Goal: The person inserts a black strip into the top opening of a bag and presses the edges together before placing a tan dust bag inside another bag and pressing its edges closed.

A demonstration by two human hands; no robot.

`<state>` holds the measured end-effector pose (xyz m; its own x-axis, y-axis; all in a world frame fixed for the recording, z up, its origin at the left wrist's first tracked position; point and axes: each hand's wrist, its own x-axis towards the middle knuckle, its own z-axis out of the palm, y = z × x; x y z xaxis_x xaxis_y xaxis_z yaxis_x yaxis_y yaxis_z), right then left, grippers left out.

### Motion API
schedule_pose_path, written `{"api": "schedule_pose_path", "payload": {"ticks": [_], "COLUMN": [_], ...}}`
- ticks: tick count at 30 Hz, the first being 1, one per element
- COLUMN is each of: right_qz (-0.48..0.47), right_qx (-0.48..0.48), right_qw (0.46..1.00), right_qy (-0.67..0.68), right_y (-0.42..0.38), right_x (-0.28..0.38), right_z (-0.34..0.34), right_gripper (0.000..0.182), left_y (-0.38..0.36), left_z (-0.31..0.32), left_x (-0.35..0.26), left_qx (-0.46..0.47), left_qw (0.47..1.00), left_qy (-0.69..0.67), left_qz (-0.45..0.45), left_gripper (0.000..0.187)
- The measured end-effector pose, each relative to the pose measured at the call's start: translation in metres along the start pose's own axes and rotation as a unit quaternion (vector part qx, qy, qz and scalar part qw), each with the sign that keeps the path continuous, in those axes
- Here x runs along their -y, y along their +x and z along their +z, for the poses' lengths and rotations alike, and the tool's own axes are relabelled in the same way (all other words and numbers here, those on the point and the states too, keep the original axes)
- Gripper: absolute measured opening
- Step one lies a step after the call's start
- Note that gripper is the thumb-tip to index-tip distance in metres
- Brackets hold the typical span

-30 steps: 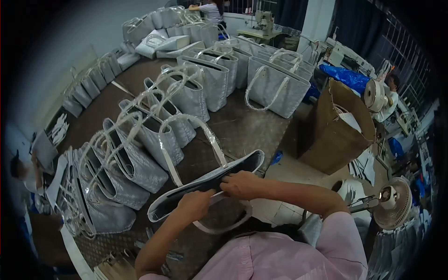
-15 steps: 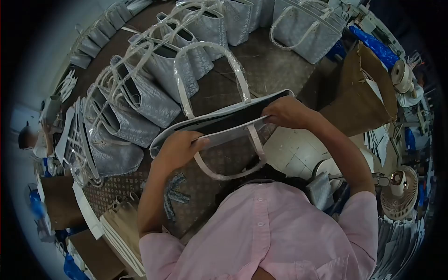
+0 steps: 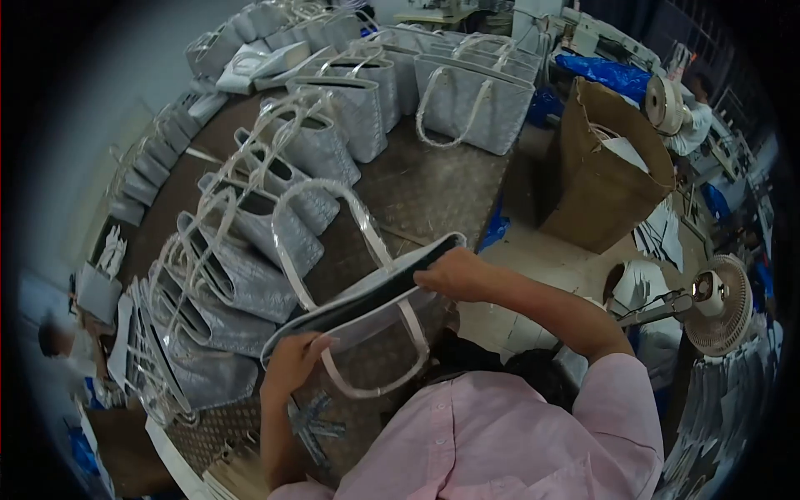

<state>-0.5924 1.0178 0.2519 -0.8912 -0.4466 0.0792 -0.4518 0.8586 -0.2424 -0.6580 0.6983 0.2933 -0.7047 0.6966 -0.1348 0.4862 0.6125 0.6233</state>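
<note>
A silvery-grey tote bag (image 3: 367, 308) with a dark inside and two pale, plastic-wrapped handles is held between my hands in front of my chest. My left hand (image 3: 293, 360) grips its near rim at the left end, thumb toward the opening. At the right end, my right hand (image 3: 450, 273) is closed on the rim. One handle (image 3: 379, 390) hangs toward me, while the other (image 3: 327, 187) stands up on the far side. Similar grey bags (image 3: 250, 292) stand in a row just left of it. The bag's underside is partly hidden.
More grey bags (image 3: 475, 96) stand on the brown patterned table (image 3: 417, 196). A large brown sack (image 3: 583, 167) is at the right, near a fan (image 3: 718, 304). Grey strips (image 3: 317, 425) lie near my left forearm. Other people (image 3: 79, 346) are at the far left and upper right.
The view has tilted up and turned, so more far bags show. The held bag and both hands now appear lower and further left, with the bag more slanted. Both hands still grip the rim.
</note>
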Motion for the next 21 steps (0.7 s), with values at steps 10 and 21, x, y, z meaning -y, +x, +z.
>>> {"api": "schedule_pose_path", "payload": {"ticks": [10,21], "right_qz": [0.203,0.277], "right_qx": [-0.157,-0.222], "right_qw": [0.959,0.921], "right_qy": [-0.122,-0.158], "right_y": [-0.11,-0.065], "right_x": [-0.021,-0.208], "right_z": [-0.06,-0.154], "right_gripper": [0.008,0.012], "left_y": [0.127,0.417], "left_z": [0.013,-0.064], "left_x": [-0.075,-0.17], "left_qx": [-0.149,-0.183], "left_qw": [0.944,0.93], "left_qy": [0.205,0.128], "left_qz": [0.21,0.291], "left_gripper": [0.022,0.026]}}
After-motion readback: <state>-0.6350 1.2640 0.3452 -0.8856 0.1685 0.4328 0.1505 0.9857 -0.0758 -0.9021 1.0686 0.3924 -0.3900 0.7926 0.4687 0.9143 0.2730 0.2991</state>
